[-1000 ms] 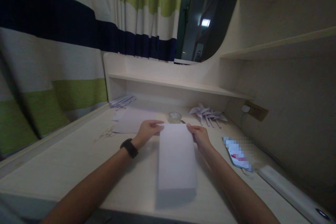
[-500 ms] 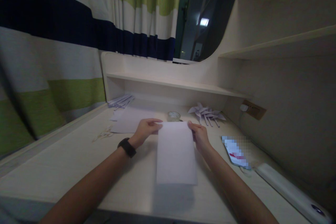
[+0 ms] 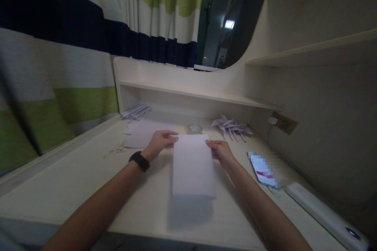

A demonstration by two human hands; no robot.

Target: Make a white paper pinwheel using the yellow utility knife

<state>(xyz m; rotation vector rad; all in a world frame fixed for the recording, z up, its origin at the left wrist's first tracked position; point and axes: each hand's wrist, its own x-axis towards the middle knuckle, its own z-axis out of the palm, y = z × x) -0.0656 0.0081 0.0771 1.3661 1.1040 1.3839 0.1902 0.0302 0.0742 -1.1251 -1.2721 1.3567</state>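
A white sheet of paper, apparently folded, is held up over the desk, its shadow falling below its near edge. My left hand pinches its far left corner between thumb and fingers; a dark watch is on that wrist. At the far right corner, my right hand grips the paper with thumb and fingers. A small yellow bit shows by the right fingertips, too small to name. Just beyond the paper lies a roll of clear tape, partly hidden by it.
Paper pinwheels lie at the back right, rolled paper sticks at the back left. Flat paper sheets and small pale sticks are on the left. A phone and a long white device lie on the right.
The paper has shifted slightly left and away from me, with both hands still holding its far corners. A yellow bit now shows at the right fingertips.
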